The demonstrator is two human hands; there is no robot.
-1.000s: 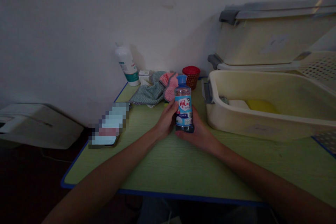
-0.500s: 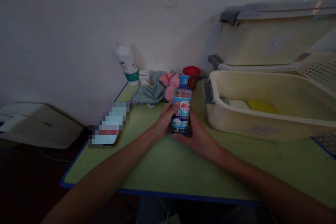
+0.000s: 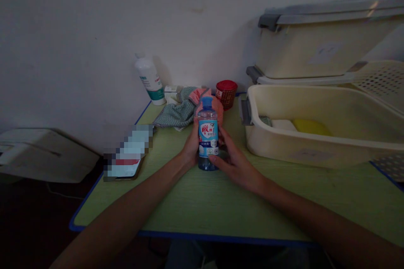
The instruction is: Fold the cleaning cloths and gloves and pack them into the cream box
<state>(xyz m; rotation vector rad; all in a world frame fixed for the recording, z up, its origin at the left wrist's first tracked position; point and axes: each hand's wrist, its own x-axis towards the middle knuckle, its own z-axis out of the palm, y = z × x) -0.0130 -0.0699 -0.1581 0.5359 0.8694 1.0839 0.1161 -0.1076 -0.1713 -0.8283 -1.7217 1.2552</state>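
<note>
A small clear bottle (image 3: 208, 138) with a blue cap and a blue and white label stands upright on the green table (image 3: 195, 201). My left hand (image 3: 191, 146) wraps round its left side. My right hand (image 3: 235, 163) is against its right side, fingers curled round the lower part. Both hands grip the bottle near the middle of the table.
A cream plastic tub (image 3: 318, 132) with a yellow item inside stands at the right, more bins stacked behind it. Cloths (image 3: 183, 111), a red cup (image 3: 226, 93) and a white bottle (image 3: 150, 80) lie by the wall. A pixelated item (image 3: 126, 155) lies at the left edge.
The bottle was lifted and tilted between my hands; now it has come down a little to the left and stands upright on the table, both hands still on it.
</note>
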